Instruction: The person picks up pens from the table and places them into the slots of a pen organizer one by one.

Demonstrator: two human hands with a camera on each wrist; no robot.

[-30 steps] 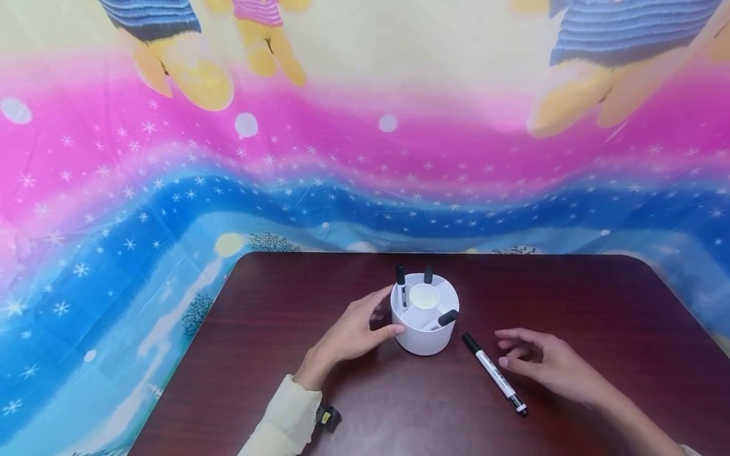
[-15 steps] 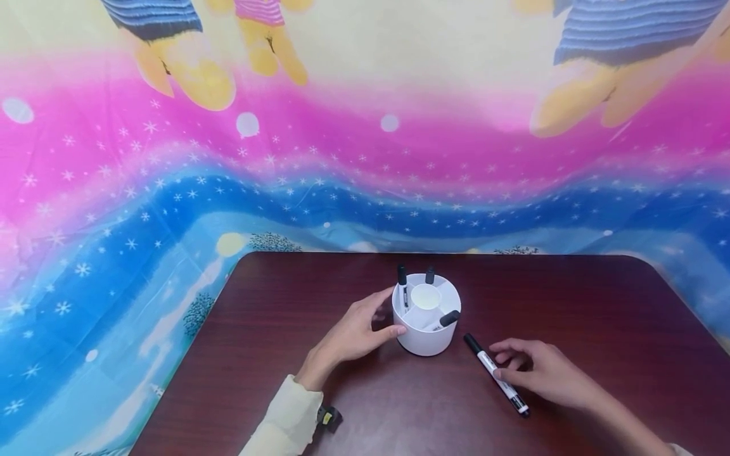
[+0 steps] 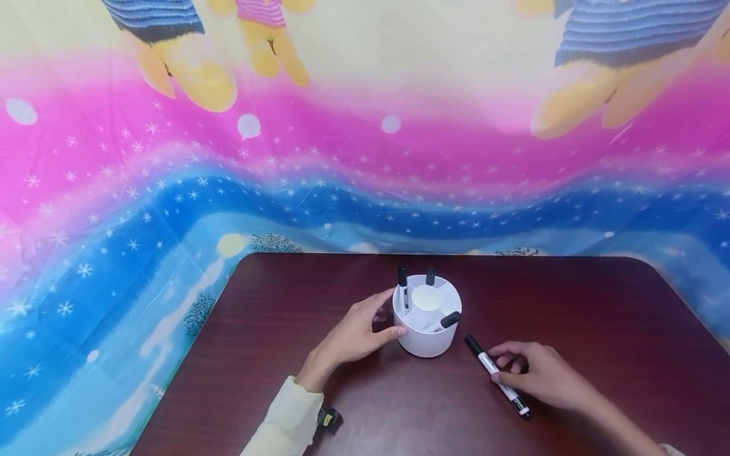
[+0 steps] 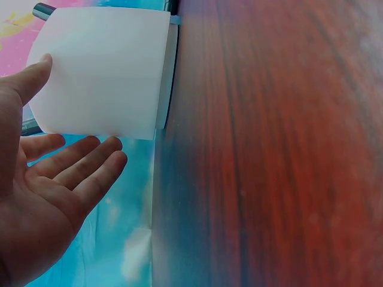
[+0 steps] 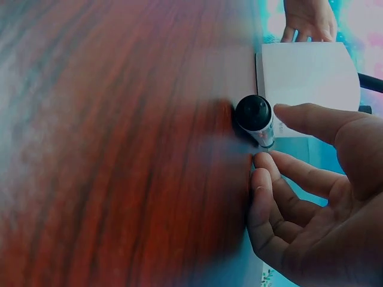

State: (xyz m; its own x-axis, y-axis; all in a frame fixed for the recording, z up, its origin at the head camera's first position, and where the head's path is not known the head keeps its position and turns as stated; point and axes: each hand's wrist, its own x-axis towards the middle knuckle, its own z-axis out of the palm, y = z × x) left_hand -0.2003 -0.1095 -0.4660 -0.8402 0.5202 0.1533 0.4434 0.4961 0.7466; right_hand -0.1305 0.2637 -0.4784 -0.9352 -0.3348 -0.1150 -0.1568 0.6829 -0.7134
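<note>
A round white pen holder point(image 3: 426, 342) stands on the dark table, its sections holding black-capped markers. Beside its left side is my left hand point(image 3: 353, 329), thumb at the front wall and fingers toward the back. In the left wrist view those fingers point(image 4: 99, 170) are stretched nearly straight, tips right at the holder's edge. A white-and-black marker point(image 3: 504, 392) lies slanted on the table, right of the holder. Over it reaches my right hand point(image 3: 544, 373), thumb overlapping the barrel. The right wrist view shows the marker point(image 5: 254, 113) between thumb and curled fingers, with gaps beside it.
Behind the brown table point(image 3: 285, 285) hangs a colourful curtain point(image 3: 342, 158) with snowflakes and cartoon figures. A small black device point(image 3: 329, 418) is at the left sleeve cuff point(image 3: 291, 405).
My right hand has moved left and slightly down, its thumb coming over the lying marker. The left hand keeps its place at the pen holder.
</note>
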